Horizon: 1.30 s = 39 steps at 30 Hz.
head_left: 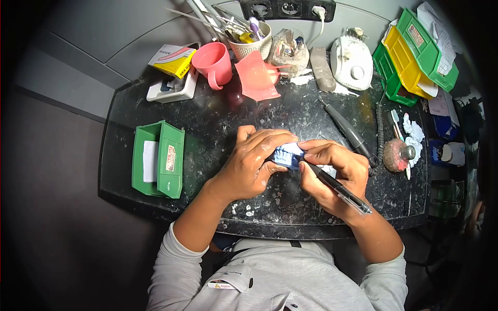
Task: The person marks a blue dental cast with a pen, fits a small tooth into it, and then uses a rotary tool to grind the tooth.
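While the bench (pixel 202 116) filled most of the view, stacked bins (pixel 407 54) at back right held papers (pixel 447 63), and the green bin (pixel 176 179) at left had a white slip (pixel 150 160) in it. Left hand (pixel 249 160) was curled closed around one side of the cast (pixel 287 154); right hand (pixel 340 166) was pinched on the pen (pixel 337 186), fingertips against the other side. Pot (pixel 249 50) was packed with tools; mug (pixel 220 72) contents, couldn't tell. Pen tip was at the cast, which sat between both hands above the bench. Read it as mid-work; fingers hid too much to say what was done or left.
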Each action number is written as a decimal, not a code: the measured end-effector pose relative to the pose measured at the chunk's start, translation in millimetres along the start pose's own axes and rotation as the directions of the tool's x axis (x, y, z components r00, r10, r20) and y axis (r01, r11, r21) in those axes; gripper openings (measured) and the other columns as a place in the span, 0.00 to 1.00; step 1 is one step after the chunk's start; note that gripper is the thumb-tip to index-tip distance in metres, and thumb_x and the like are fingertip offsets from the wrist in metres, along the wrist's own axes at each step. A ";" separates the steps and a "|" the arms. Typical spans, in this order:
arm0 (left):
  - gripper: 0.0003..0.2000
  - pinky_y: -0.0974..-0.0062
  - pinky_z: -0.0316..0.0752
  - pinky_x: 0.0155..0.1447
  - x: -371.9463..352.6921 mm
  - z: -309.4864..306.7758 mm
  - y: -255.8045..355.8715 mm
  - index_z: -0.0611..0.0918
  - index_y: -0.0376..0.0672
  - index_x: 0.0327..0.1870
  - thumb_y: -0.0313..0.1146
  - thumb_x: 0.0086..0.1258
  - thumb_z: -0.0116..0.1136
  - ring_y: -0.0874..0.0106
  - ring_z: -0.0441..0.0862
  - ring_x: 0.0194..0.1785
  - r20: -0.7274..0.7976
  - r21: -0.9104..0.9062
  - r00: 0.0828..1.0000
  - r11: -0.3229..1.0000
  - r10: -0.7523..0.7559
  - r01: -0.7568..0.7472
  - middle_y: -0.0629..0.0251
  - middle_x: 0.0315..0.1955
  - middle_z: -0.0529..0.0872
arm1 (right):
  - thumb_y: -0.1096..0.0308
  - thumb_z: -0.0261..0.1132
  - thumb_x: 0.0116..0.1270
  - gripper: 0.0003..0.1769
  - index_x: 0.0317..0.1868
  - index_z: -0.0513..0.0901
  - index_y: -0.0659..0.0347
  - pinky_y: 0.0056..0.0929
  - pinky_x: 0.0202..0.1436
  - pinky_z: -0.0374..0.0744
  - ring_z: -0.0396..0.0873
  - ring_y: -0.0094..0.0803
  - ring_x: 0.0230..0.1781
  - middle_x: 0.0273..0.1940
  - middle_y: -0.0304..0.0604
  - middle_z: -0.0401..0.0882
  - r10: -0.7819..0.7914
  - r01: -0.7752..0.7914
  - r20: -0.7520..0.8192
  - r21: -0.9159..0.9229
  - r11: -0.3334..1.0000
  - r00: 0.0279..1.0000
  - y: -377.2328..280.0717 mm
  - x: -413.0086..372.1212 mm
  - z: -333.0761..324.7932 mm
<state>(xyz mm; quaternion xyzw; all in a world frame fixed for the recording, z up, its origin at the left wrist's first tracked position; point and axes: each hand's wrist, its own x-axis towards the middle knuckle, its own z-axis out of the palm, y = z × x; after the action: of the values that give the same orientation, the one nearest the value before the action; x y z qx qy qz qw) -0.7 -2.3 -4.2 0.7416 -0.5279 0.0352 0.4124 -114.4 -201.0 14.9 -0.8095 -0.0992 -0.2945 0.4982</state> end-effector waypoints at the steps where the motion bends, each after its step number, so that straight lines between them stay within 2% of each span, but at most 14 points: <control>1: 0.21 0.63 0.65 0.63 0.0 0.0 -0.3 0.84 0.41 0.64 0.35 0.71 0.68 0.60 0.88 0.60 0.000 0.001 1.000 1.000 0.000 0.000 0.57 0.59 0.91 | 0.77 0.79 0.57 0.11 0.33 0.83 0.68 0.35 0.46 0.89 0.94 0.47 0.46 0.36 0.58 0.91 0.000 0.000 0.000 0.001 1.000 1.000 -0.2 0.0 0.3; 28: 0.21 0.65 0.65 0.62 0.5 -0.7 0.2 0.84 0.42 0.63 0.36 0.70 0.69 0.61 0.87 0.59 0.009 -0.008 1.000 1.000 -0.002 0.002 0.55 0.58 0.91 | 0.77 0.79 0.57 0.10 0.32 0.84 0.68 0.35 0.47 0.89 0.95 0.46 0.45 0.33 0.53 0.90 -0.002 0.002 -0.018 0.030 1.000 1.000 -1.1 1.5 -0.9; 30: 0.28 0.58 0.66 0.64 0.0 -2.6 1.3 0.80 0.42 0.68 0.25 0.64 0.70 0.57 0.86 0.62 0.044 -0.010 0.999 1.000 0.000 0.001 0.56 0.61 0.88 | 0.78 0.79 0.56 0.10 0.32 0.84 0.68 0.35 0.47 0.89 0.95 0.46 0.45 0.33 0.53 0.90 -0.018 0.018 -0.013 0.031 0.999 1.000 -0.5 1.6 -0.9; 33: 0.28 0.58 0.66 0.64 0.3 -2.6 1.7 0.80 0.42 0.68 0.24 0.64 0.70 0.57 0.86 0.62 0.042 -0.011 0.999 1.000 0.000 0.001 0.56 0.61 0.88 | 0.78 0.79 0.57 0.09 0.32 0.84 0.68 0.35 0.47 0.89 0.95 0.46 0.45 0.33 0.53 0.90 -0.009 0.009 -0.011 0.029 1.000 1.000 -0.4 1.1 -0.9; 34: 0.28 0.58 0.66 0.64 0.2 -1.8 0.9 0.80 0.42 0.68 0.24 0.64 0.70 0.57 0.86 0.62 0.042 -0.011 0.999 1.000 0.000 0.001 0.56 0.61 0.88 | 0.78 0.79 0.57 0.09 0.32 0.84 0.68 0.35 0.47 0.89 0.95 0.46 0.45 0.33 0.53 0.90 -0.009 0.009 -0.011 0.029 1.000 1.000 -0.7 1.2 -1.4; 36: 0.21 0.65 0.65 0.63 -0.3 0.0 -1.6 0.84 0.42 0.63 0.35 0.70 0.69 0.61 0.87 0.60 0.016 -0.004 1.000 1.000 -0.006 0.006 0.55 0.59 0.91 | 0.77 0.79 0.57 0.10 0.33 0.84 0.68 0.35 0.47 0.89 0.95 0.46 0.45 0.34 0.54 0.90 -0.011 0.011 0.012 0.024 1.000 1.000 -1.4 1.9 -2.4; 39: 0.22 0.64 0.65 0.63 -0.2 -0.7 -0.8 0.84 0.42 0.64 0.35 0.69 0.69 0.61 0.87 0.60 0.016 0.000 1.000 1.000 -0.002 0.002 0.56 0.59 0.91 | 0.77 0.79 0.58 0.10 0.33 0.84 0.68 0.34 0.46 0.89 0.95 0.46 0.45 0.36 0.56 0.91 -0.011 0.012 -0.012 0.040 0.999 1.000 1.0 0.8 -1.1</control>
<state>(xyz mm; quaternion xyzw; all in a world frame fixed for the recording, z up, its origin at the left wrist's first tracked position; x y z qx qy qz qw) 0.2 -1.7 -4.3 0.7423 -0.5305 0.0289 0.4082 -113.7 -202.6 14.9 -0.7971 -0.1066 -0.3001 0.5131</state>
